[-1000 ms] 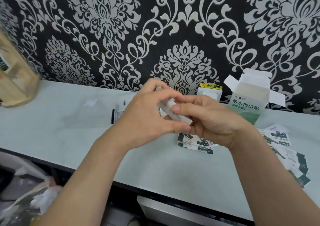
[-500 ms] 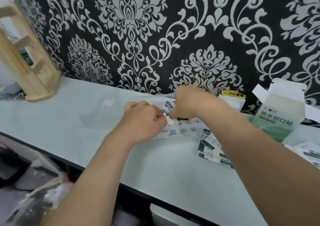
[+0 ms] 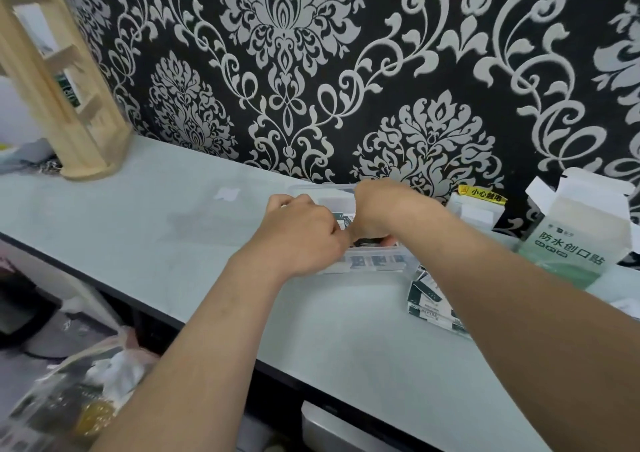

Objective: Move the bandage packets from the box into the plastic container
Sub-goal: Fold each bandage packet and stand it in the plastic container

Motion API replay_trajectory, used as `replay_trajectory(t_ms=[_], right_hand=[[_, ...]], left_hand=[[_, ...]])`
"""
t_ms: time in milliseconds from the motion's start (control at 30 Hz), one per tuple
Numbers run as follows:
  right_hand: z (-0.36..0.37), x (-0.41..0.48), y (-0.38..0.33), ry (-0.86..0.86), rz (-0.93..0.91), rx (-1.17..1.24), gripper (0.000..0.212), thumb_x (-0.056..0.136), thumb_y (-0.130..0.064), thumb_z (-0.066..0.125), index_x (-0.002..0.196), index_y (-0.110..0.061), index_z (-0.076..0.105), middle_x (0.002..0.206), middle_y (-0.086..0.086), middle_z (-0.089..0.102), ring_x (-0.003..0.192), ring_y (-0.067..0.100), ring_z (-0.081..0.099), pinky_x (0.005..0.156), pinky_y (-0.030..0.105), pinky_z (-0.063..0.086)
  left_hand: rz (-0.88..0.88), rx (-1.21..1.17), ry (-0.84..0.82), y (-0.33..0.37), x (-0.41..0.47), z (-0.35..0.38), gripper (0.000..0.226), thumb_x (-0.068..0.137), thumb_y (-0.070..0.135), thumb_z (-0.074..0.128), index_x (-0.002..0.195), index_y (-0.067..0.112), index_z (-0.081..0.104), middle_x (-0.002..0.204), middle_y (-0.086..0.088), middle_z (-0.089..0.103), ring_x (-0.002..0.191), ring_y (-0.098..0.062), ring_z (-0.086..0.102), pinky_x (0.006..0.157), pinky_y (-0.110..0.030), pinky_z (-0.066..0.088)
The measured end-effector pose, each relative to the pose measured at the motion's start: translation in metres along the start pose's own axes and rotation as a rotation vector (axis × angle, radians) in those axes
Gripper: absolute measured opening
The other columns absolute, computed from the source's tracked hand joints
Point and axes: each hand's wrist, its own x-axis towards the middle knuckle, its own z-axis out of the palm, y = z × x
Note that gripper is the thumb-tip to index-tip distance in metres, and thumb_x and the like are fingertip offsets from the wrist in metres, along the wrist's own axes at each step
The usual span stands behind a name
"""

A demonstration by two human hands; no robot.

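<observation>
We log left hand [image 3: 304,233] and right hand [image 3: 377,209] curled over the plastic container [image 3: 322,188] at twelve o'clock; grips hidden, cannot tell. Some bandage packets [image 3: 360,262] already lie inside. At its four o'clock a loose stack [image 3: 427,296] waits on the tabletop [image 3: 346,330]; open box [image 3: 581,240] beyond.

We find the plastic container [image 3: 377,263] at the middle of the frame, on the table [image 3: 138,230], close against the wall [image 3: 311,71] behind it. Our left hand [image 3: 304,240] is over its left end and our right hand [image 3: 381,212] is beside it, over the middle. A stack of bandage packets [image 3: 427,296] lies on the table at the container's lower right. The box [image 3: 581,237] stands at the right edge, with a small carton [image 3: 479,209] between it and the container. A wooden rack [image 3: 59,105] stands at upper left, and a bag [image 3: 69,392] lies at lower left, below the table edge.
</observation>
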Motion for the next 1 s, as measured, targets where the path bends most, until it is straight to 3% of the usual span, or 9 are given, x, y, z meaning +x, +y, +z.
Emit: replay_trajectory(t_ms=[133, 367, 467, 600, 733, 800, 867, 1000], right_hand=[[-0.003, -0.001, 0.002, -0.01, 0.009, 0.056, 0.026, 0.082, -0.03, 0.071, 0.08, -0.009, 0.057, 0.072, 0.003, 0.066, 0.069, 0.022, 0.069, 0.077, 0.036, 0.059], [-0.004, 0.005, 0.007, -0.003, 0.021, 0.123, 0.008, 0.085, -0.006, 0.069, 0.082, -0.003, 0.062, 0.069, 0.007, 0.073, 0.065, 0.016, 0.073, 0.076, 0.035, 0.06], [-0.006, 0.002, 0.011, 0.04, 0.026, 0.187, 0.002, 0.089, -0.006, 0.061, 0.087, -0.006, 0.061, 0.069, 0.007, 0.073, 0.065, 0.015, 0.073, 0.064, 0.032, 0.06], [-0.024, -0.016, 0.027, 0.143, 0.024, 0.448, 0.009, 0.088, -0.005, 0.061, 0.094, 0.0, 0.066, 0.078, 0.011, 0.074, 0.066, 0.018, 0.072, 0.071, 0.036, 0.061], [-0.039, -0.055, 0.06, 0.253, 0.05, 0.631, 0.009, 0.087, -0.005, 0.063, 0.088, 0.001, 0.07, 0.077, 0.015, 0.074, 0.07, 0.024, 0.073, 0.074, 0.037, 0.06], [-0.035, -0.076, 0.079, 0.324, 0.087, 0.673, 0.013, 0.088, -0.008, 0.063, 0.077, -0.006, 0.07, 0.069, 0.01, 0.074, 0.072, 0.025, 0.073, 0.073, 0.036, 0.06], [-0.022, -0.093, 0.097, 0.364, 0.133, 0.663, 0.015, 0.087, -0.01, 0.063, 0.073, -0.011, 0.068, 0.068, 0.006, 0.073, 0.074, 0.024, 0.071, 0.071, 0.036, 0.058], [0.012, -0.104, 0.117, 0.211, 0.197, 0.533, 0.007, 0.087, -0.018, 0.065, 0.091, -0.023, 0.063, 0.09, 0.0, 0.063, 0.07, 0.018, 0.06, 0.068, 0.03, 0.051]], left_hand=[[-0.005, 0.009, 0.011, 0.0, -0.001, -0.001, 0.042, 0.089, 0.038, 0.032, 0.084, 0.021, 0.07, 0.092, 0.007, 0.065, 0.102, -0.013, 0.043, 0.1, -0.034, 0.016], [-0.03, -0.021, 0.05, 0.002, -0.001, -0.001, 0.034, 0.087, 0.032, 0.037, 0.069, 0.017, 0.062, 0.076, 0.006, 0.058, 0.091, -0.013, 0.042, 0.099, -0.033, 0.02], [-0.033, -0.079, 0.088, 0.003, -0.004, -0.003, 0.03, 0.085, 0.03, 0.041, 0.067, 0.018, 0.063, 0.072, 0.005, 0.059, 0.089, -0.015, 0.046, 0.096, -0.032, 0.024], [0.047, -0.218, 0.299, 0.011, -0.006, -0.012, 0.021, 0.085, 0.025, 0.052, 0.089, 0.026, 0.073, 0.099, 0.01, 0.07, 0.1, -0.015, 0.053, 0.096, -0.035, 0.036], [0.252, -0.301, 0.489, 0.048, -0.018, -0.024, 0.023, 0.079, 0.018, 0.054, 0.089, 0.02, 0.075, 0.085, 0.005, 0.07, 0.074, -0.009, 0.046, 0.073, -0.023, 0.04], [0.297, -0.286, 0.407, 0.068, -0.027, -0.026, 0.026, 0.077, 0.019, 0.052, 0.088, 0.024, 0.075, 0.083, 0.006, 0.071, 0.07, -0.011, 0.051, 0.072, -0.025, 0.047], [0.288, -0.204, 0.232, 0.09, -0.034, -0.019, 0.027, 0.082, 0.022, 0.051, 0.096, 0.027, 0.073, 0.09, 0.003, 0.072, 0.082, -0.019, 0.061, 0.077, -0.032, 0.052], [0.279, -0.019, 0.047, 0.128, -0.034, 0.008, 0.027, 0.087, 0.021, 0.048, 0.109, 0.024, 0.065, 0.105, -0.007, 0.067, 0.099, -0.032, 0.06, 0.08, -0.038, 0.052]])
